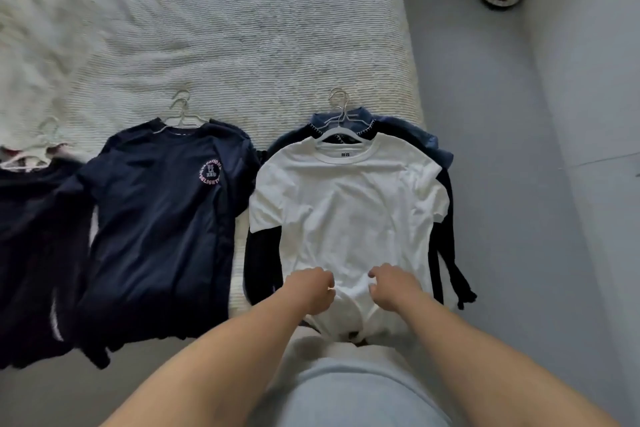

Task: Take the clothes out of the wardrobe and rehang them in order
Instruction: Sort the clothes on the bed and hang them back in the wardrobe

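Clothes are out of the wardrobe, sorted in piles on the bed (pixel 242 28) and still on hangers, rehanging not begun by my read; left hand (pixel 310 288) and right hand (pixel 391 284) both pinch the white tee (pixel 346 204) hem atop the right pile, its neck tag unreadable, navy tee (pixel 156 218) logo partly reads "DELIGHT".

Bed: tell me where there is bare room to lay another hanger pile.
The bed is bare beyond the hangers, all the way across. A narrow strip also runs between the navy shirt and the white tee. The near edge is crowded: three piles lie side by side, and both hands, left and right, pinch the tee's hem.
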